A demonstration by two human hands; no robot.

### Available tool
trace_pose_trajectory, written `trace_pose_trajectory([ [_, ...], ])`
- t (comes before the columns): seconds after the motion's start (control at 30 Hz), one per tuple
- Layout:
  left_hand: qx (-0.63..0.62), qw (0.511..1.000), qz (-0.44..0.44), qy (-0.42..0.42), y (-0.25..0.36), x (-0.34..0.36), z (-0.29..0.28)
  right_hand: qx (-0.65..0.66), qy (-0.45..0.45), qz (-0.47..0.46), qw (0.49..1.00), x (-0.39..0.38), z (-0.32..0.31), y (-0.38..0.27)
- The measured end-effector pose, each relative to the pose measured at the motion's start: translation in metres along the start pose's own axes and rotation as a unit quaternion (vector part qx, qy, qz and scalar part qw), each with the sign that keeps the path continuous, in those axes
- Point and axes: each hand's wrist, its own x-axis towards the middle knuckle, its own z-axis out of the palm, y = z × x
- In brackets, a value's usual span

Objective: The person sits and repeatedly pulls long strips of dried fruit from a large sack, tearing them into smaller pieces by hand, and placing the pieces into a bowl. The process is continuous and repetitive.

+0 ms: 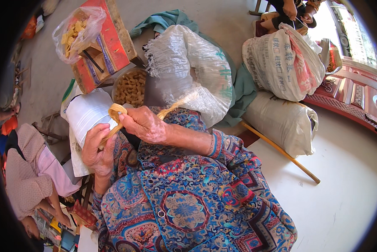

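Observation:
A tan, ribbon-like strip, perhaps straw or another plant fibre, forms a loop at the fingertips of my right hand. My right hand is closed, pinching the strip at the base of the loop. From behind that hand the strip's twisted tail runs right toward a white woven sack. Lower and to the left, my left hand grips the strip's lower part between thumb and fingers. Behind the hands stands a round tub of folded tan pieces. A white cloth-like bundle lies just beyond my left hand.
A red wooden stool carries a clear plastic bag of yellowish pieces. On the right are a full printed sack, a pale sack and a wooden stick. Other people's hands show at the upper right.

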Motion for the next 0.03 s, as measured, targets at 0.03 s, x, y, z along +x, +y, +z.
trace_pose_trajectory([
  [0.03,-0.069,0.996,-0.051,0.02,-0.0072,-0.0058,0.0006,-0.001,-0.001,0.0,1.0,-0.0002,-0.0003,-0.0003],
])
